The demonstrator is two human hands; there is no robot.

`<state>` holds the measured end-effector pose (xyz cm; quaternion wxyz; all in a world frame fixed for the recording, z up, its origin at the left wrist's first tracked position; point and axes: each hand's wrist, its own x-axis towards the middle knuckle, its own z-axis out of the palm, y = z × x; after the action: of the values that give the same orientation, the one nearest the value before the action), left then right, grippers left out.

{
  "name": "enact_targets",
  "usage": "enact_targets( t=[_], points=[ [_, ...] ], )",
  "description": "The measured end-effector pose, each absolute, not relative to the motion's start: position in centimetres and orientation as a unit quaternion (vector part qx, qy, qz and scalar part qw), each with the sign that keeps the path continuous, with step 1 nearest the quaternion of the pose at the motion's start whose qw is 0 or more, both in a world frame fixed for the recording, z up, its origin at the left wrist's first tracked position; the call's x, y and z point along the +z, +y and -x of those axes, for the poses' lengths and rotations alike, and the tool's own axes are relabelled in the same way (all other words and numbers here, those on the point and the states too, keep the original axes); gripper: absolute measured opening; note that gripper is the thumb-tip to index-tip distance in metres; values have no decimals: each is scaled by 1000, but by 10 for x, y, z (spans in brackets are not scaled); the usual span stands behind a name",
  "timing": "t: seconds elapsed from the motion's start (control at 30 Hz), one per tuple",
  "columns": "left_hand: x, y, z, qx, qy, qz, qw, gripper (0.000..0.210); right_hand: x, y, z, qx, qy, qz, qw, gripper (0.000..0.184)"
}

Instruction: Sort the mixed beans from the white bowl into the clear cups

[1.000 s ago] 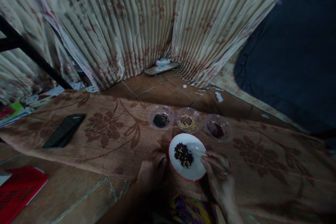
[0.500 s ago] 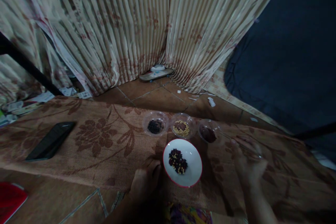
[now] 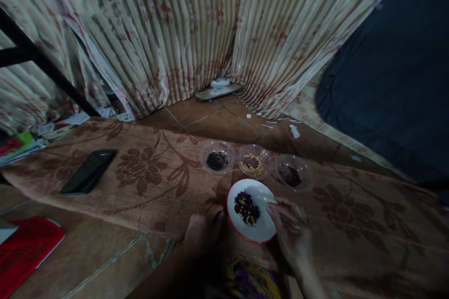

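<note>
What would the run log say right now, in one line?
Right hand: holding thin tool over white bowl | Left hand: beside bowl | Bowl: dark and yellow beans

The bowl (image 3: 268,191) is showing a smooth, glossy white finish. Three cups (image 3: 228,154) are looking like thin, clear, shiny plastic; the slim tool (image 3: 262,201) is glinting like metal. Matt, coarsely woven cloth (image 3: 147,215) is draping the scene's middle. The phone (image 3: 88,172) is looking smooth and glassy; the curtain (image 3: 196,32) is hanging in soft, matt cloth.
</note>
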<state>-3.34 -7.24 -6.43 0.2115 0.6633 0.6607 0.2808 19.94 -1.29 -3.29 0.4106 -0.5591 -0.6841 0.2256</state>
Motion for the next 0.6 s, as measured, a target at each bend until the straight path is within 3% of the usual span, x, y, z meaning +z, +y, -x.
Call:
enact_targets(
  t=[0.6],
  points=[
    [-64,-73,33,281,661,-661,215,20,-43,-5,-196,160,-741,519,395,18]
  ],
)
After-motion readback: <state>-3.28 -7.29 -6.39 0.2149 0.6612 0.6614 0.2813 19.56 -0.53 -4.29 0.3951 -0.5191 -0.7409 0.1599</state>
